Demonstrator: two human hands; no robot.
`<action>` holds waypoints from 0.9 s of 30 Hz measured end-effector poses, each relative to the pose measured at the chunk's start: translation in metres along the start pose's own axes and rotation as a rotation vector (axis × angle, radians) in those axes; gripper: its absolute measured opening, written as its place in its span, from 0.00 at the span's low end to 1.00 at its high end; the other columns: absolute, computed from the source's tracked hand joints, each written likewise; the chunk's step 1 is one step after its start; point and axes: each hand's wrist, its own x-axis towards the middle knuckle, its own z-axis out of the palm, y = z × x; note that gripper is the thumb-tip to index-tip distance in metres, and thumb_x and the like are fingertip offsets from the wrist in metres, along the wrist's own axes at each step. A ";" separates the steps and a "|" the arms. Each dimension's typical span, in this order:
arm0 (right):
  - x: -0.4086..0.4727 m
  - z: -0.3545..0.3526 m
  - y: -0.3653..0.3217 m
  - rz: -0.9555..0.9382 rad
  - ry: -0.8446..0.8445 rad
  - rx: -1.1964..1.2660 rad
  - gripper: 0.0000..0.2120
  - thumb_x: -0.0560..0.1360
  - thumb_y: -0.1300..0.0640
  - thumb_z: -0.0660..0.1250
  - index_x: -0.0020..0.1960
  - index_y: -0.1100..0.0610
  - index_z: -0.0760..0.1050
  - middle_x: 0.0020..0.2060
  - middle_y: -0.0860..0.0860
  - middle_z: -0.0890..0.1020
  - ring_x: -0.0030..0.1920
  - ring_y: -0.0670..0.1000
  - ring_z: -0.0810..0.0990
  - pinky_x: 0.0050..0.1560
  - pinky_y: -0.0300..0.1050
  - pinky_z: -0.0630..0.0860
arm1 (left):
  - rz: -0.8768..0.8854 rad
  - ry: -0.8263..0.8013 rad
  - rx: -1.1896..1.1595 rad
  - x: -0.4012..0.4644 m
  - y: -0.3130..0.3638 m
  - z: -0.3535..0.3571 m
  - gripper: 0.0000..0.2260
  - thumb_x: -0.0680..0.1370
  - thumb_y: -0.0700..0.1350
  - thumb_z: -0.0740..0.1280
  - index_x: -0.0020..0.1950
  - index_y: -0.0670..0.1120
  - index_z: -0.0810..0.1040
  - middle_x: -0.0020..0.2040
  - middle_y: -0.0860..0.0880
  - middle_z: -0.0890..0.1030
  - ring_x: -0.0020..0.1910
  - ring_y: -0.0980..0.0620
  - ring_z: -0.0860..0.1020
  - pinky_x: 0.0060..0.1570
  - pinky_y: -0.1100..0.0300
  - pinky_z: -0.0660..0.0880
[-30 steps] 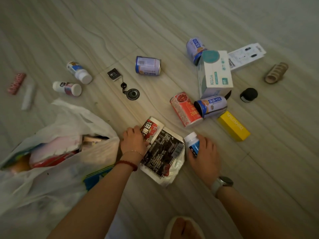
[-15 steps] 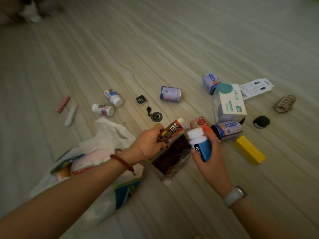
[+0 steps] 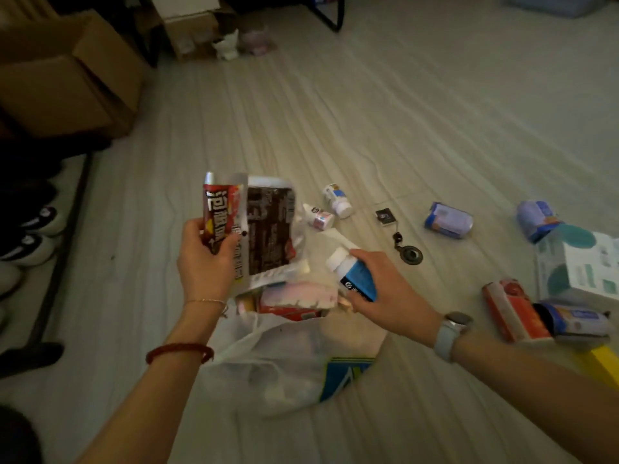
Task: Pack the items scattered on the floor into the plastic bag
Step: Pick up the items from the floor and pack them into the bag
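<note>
My left hand (image 3: 204,262) grips a red and black snack packet (image 3: 264,229) and holds it upright over the open mouth of the white plastic bag (image 3: 278,363). My right hand (image 3: 385,289) holds a blue-labelled bottle with a white cap (image 3: 353,276), tilted, just above the bag's right side. Inside the bag I see a pink and white package (image 3: 298,296) and something red beneath it. Two small white bottles (image 3: 330,205) lie on the floor just behind the bag.
To the right on the floor lie a blue can (image 3: 449,220), another can (image 3: 536,221), a white and teal box (image 3: 582,266), a red can (image 3: 514,309), a dark-topped can (image 3: 576,321), a yellow box (image 3: 603,363) and a black keyring (image 3: 398,236). Cardboard boxes (image 3: 67,75) and shoes (image 3: 30,236) stand at left.
Both hands lifted their items off the floor and carried them left, over the bag. The view swung up and left, so the bag now sits below my hands.
</note>
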 end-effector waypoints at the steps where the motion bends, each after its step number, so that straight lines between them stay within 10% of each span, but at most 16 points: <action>1: 0.007 0.008 -0.002 -0.046 -0.090 -0.074 0.28 0.72 0.55 0.67 0.69 0.56 0.60 0.60 0.53 0.67 0.57 0.50 0.70 0.53 0.31 0.62 | -0.033 0.025 -0.019 -0.001 -0.009 -0.006 0.13 0.73 0.39 0.69 0.55 0.40 0.71 0.49 0.47 0.77 0.50 0.46 0.77 0.50 0.55 0.73; 13: 0.033 0.086 -0.013 -0.198 -0.457 -0.459 0.21 0.75 0.45 0.60 0.64 0.54 0.67 0.59 0.55 0.73 0.58 0.55 0.69 0.59 0.51 0.69 | -0.083 0.213 -0.116 -0.022 -0.050 -0.023 0.14 0.72 0.39 0.69 0.56 0.41 0.70 0.50 0.50 0.76 0.47 0.55 0.75 0.44 0.74 0.73; 27: -0.025 0.097 0.017 0.076 -0.310 -0.427 0.31 0.74 0.42 0.56 0.72 0.56 0.57 0.66 0.55 0.72 0.67 0.56 0.67 0.66 0.51 0.60 | -0.070 0.244 -0.138 -0.031 -0.056 -0.018 0.14 0.72 0.39 0.69 0.56 0.41 0.70 0.47 0.54 0.75 0.44 0.65 0.75 0.47 0.74 0.74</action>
